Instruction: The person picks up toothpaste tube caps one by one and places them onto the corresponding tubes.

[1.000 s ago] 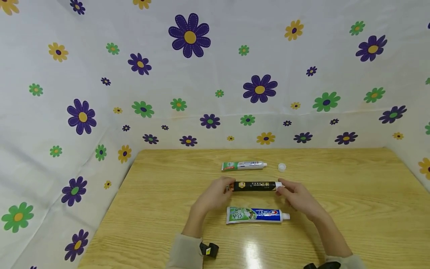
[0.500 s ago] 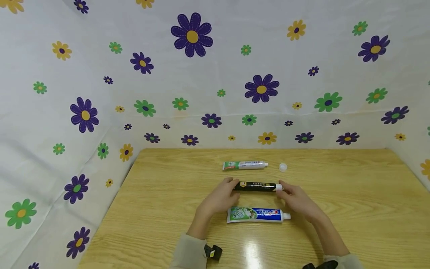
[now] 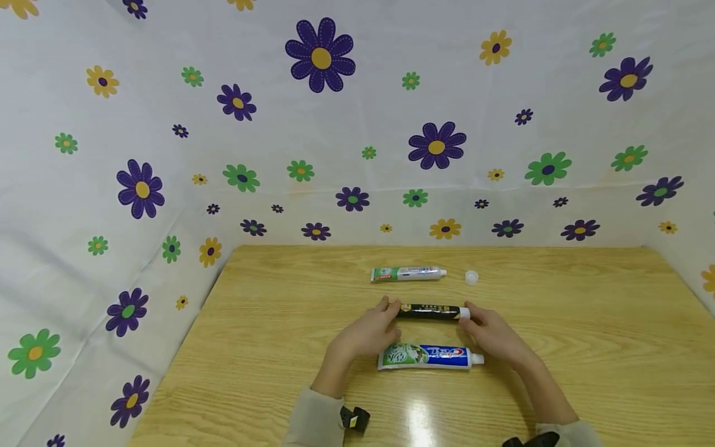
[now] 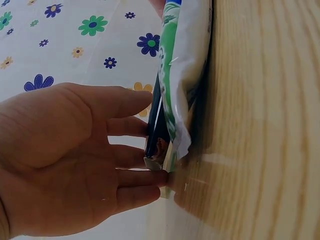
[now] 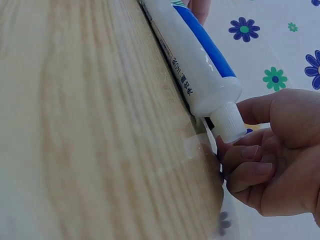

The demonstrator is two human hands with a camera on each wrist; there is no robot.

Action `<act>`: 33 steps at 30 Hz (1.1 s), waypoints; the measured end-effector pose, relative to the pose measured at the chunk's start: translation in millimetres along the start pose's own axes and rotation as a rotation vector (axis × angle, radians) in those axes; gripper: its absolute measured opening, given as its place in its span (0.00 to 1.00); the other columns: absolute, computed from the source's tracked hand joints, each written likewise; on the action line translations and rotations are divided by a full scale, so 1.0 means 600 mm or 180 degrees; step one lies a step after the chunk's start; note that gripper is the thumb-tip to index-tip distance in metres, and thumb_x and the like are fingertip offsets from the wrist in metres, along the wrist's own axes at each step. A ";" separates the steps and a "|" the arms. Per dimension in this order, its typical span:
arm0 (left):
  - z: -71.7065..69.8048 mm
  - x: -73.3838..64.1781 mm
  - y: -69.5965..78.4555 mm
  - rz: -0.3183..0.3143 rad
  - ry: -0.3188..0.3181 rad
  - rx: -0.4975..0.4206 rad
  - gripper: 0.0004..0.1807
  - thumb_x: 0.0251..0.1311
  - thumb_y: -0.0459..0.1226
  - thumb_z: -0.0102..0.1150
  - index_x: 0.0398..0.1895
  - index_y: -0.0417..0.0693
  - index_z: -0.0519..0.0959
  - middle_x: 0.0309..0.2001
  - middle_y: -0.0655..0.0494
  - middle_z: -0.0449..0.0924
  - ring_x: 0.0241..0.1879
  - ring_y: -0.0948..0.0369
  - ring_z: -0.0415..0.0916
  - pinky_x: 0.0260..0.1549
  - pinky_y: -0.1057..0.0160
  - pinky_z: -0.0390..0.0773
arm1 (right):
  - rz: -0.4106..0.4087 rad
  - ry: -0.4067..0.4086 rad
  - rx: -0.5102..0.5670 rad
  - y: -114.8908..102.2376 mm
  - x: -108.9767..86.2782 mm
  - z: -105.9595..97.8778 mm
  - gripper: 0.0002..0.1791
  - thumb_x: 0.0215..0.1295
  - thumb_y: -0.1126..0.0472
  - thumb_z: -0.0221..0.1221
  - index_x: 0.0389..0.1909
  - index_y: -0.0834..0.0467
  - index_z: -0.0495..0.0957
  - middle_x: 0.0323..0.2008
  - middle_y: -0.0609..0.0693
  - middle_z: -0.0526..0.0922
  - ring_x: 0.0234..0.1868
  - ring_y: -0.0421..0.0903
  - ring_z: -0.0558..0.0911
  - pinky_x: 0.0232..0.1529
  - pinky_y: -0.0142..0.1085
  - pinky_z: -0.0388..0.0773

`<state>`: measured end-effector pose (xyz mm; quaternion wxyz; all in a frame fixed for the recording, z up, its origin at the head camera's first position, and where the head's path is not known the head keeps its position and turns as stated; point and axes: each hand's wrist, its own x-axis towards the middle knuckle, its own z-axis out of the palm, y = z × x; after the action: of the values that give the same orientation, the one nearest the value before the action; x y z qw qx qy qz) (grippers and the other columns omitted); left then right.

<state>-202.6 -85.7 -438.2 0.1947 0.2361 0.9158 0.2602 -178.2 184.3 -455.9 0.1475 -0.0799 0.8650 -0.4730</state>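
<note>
A black toothpaste tube (image 3: 431, 311) with gold lettering and a white cap (image 3: 464, 313) lies crosswise between two other tubes. My right hand (image 3: 496, 333) pinches it at the cap end, thumb on the near side and a finger on the far side. At the crimped end, my left hand (image 3: 365, 335) has its fingers loosely extended over the tube, with the thumb spread toward me. The left wrist view shows the left fingers reaching behind that end (image 4: 159, 150). Nearer me lies a blue-and-green toothpaste tube (image 3: 427, 357); in the right wrist view its white cap (image 5: 229, 123) overlaps the right hand.
Farther back on the wooden table (image 3: 268, 335) lies a smaller green-and-white toothpaste tube (image 3: 408, 274). A small round whitish piece (image 3: 472, 277) is to its right. Flower-patterned white cloth (image 3: 368, 112) hangs behind the table and along its sides.
The left hand has loosened from the tube's crimped end and slid right, its thumb moving away from the tube. The right hand keeps its pinch at the cap.
</note>
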 end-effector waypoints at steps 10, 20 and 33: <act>-0.004 -0.006 -0.001 0.0008 -0.0076 -0.0114 0.32 0.74 0.38 0.46 0.77 0.40 0.53 0.77 0.35 0.42 0.75 0.41 0.47 0.72 0.45 0.56 | -0.0053 0.0021 -0.0089 -0.005 -0.001 -0.004 0.30 0.78 0.61 0.44 0.71 0.77 0.54 0.72 0.73 0.55 0.73 0.69 0.53 0.71 0.60 0.54; -0.003 -0.008 -0.002 -0.0037 -0.0040 -0.0259 0.33 0.72 0.39 0.49 0.77 0.40 0.55 0.77 0.36 0.44 0.75 0.39 0.47 0.71 0.42 0.56 | -0.0076 0.0058 -0.0217 -0.004 0.001 -0.004 0.29 0.77 0.62 0.45 0.70 0.77 0.56 0.71 0.73 0.57 0.72 0.69 0.56 0.70 0.60 0.57; -0.006 -0.010 0.000 -0.0069 -0.0042 -0.0038 0.33 0.70 0.40 0.51 0.77 0.45 0.58 0.77 0.36 0.47 0.74 0.32 0.45 0.69 0.34 0.54 | -0.0162 0.0192 -0.0324 0.000 0.004 -0.003 0.27 0.75 0.62 0.47 0.68 0.77 0.61 0.68 0.74 0.62 0.70 0.69 0.61 0.68 0.60 0.61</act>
<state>-199.7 -90.0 -433.7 0.2050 0.2268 0.9154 0.2619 -180.9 185.3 -455.3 0.1050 -0.0950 0.8896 -0.4342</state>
